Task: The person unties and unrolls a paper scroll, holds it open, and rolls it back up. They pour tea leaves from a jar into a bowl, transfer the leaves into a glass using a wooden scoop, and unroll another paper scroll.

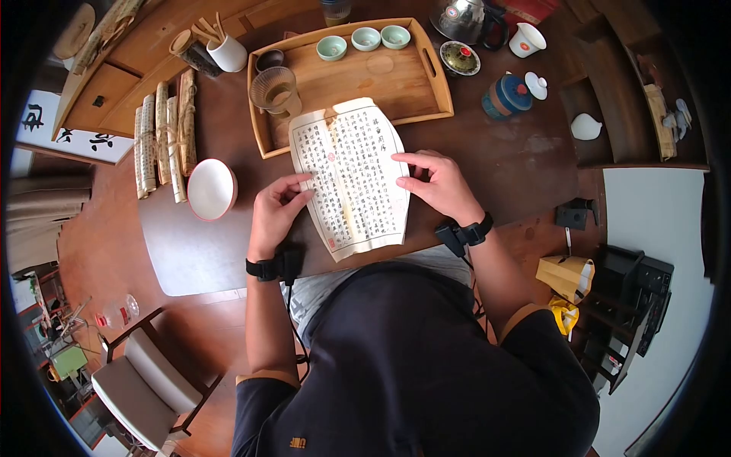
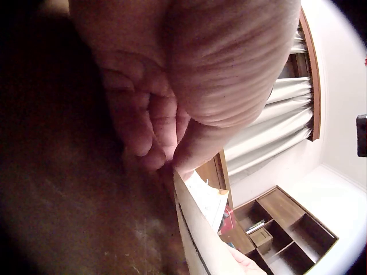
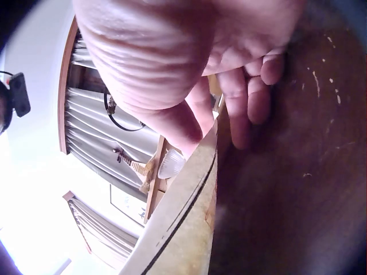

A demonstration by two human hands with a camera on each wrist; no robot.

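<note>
A cream sheet of paper (image 1: 352,179) covered in columns of black handwritten characters, with small red seals and a brownish stain, spans the space between the hands. Its upper end overlaps the tray's near rim in the head view. My left hand (image 1: 279,212) pinches the left edge between thumb and fingers. At the opposite edge, my right hand (image 1: 442,185) pinches the paper, index finger higher than the thumb. Seen from the left wrist, the paper (image 2: 200,238) runs away from the fingertips as a thin strip. From the right wrist, the paper (image 3: 186,223) bows slightly.
Beyond the paper stands a wooden tray (image 1: 358,72) with pale green cups (image 1: 365,39) and a glass pitcher (image 1: 276,90). A white bowl (image 1: 212,190) and rolled scrolls (image 1: 164,141) are on the left. A blue lidded jar (image 1: 506,97) and a kettle (image 1: 462,20) stand right.
</note>
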